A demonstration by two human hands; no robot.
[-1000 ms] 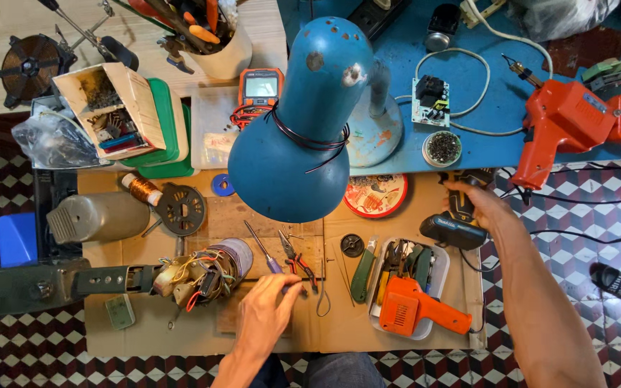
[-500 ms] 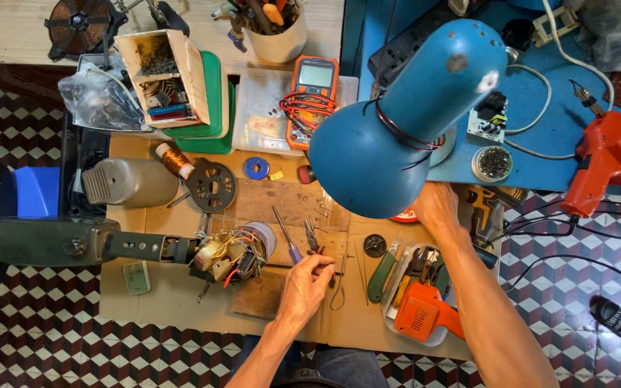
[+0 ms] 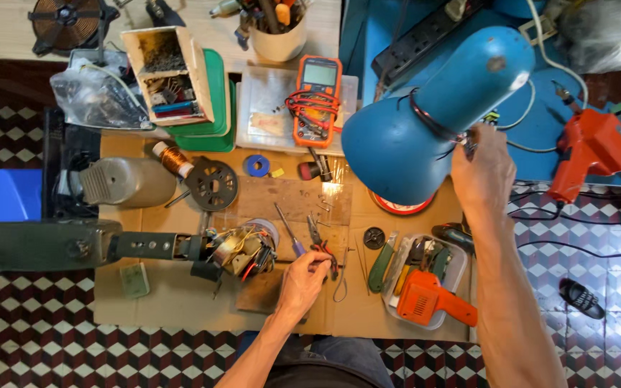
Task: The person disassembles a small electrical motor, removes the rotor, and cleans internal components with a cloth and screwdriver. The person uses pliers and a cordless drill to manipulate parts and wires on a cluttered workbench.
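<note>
Currently a setup step, by the look of it: right hand (image 3: pixel 484 171) is up at the neck of the blue desk lamp (image 3: pixel 425 118), fingers pinched together on something small and metallic there (can't tell if it's a switch or a fitting), apparently adjusting the light over the work. Left hand (image 3: pixel 302 276) sits low on the cardboard mat (image 3: pixel 181 302), fingers curled shut around the red-handled pliers (image 3: pixel 323 248), with a purple-handled screwdriver (image 3: pixel 290 233) just beside it. The exposed motor windings (image 3: pixel 242 251) on the dark tool body lie just left of that hand, near but not touching. Next move likely calls for bringing the pliers across to the wiring, with the lamp shade aimed there.
</note>
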